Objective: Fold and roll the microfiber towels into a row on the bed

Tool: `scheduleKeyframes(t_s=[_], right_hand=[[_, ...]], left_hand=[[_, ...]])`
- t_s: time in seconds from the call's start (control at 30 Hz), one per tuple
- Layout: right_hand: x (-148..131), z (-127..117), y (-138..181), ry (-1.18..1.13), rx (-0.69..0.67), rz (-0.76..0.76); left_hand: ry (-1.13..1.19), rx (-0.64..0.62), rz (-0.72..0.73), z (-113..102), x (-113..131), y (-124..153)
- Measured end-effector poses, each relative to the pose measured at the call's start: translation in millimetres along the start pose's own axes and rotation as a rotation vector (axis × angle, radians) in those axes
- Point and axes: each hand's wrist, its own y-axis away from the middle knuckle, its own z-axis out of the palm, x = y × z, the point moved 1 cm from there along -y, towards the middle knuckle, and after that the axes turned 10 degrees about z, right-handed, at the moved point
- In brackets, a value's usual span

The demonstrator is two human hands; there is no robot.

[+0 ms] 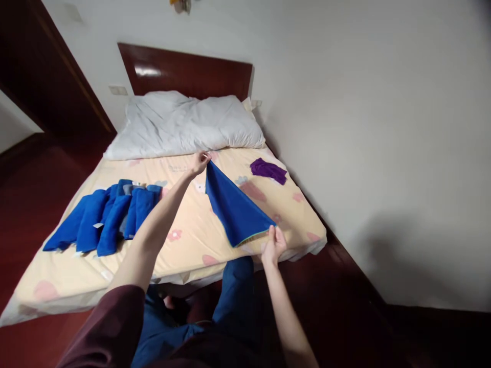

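A blue towel (233, 207) is stretched above the bed between my two hands. My left hand (200, 162) reaches far over the mattress and pinches the towel's far corner. My right hand (273, 244) grips the near corner close to the bed's front edge. The cloth hangs folded, its lower part resting on the yellow flowered sheet (184, 230). Several rolled blue towels (103, 217) lie side by side on the left part of the bed.
A crumpled purple cloth (269, 170) lies near the bed's right edge. A white duvet (184, 125) is bunched at the dark wooden headboard (184, 71). A white wall runs along the right; dark red floor surrounds the bed. My legs in blue trousers (230, 301) stand at the bed's foot.
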Motion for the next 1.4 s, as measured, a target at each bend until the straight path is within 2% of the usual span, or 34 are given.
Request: scheduleKeyframes(t_s=[0.13,0.27,0.37,0.47,0.6,0.77,0.87,1.0,1.1,1.2,1.4], right_hand=[[-71,6,-45,-0.109,-0.061,-0.163],[-148,17,-70,-0.106,-0.197,-0.324],[-200,31,-80,-0.126,-0.305,-0.352],[-243,48,-80,-0.160,-0.403,-0.305],[-283,66,-63,-0.177,-0.552,-0.303],[-302,75,-34,-0.103,-0.668,-0.337],[-300,75,-22,-0.013,-0.671,-0.384],[-291,74,-12,0.068,-0.644,-0.399],[-282,72,-10,0.047,-0.602,-0.338],[-276,69,-12,0.033,-0.554,-0.272],[-273,53,-12,0.078,-0.537,-0.213]], left_hand=[[0.167,0.059,0.065,-60,43,15],[0.289,0.116,0.102,-121,86,33],[0.333,0.150,0.119,-160,114,48],[0.336,0.194,0.170,-194,132,65],[0.256,0.261,0.235,-237,143,93],[0.100,0.342,0.199,-281,145,135],[0.039,0.343,0.165,-294,141,158],[0.085,0.354,0.082,-290,129,171],[0.264,0.361,-0.058,-278,122,169],[0.391,0.310,-0.181,-265,118,164],[0.365,0.198,-0.217,-248,115,154]])
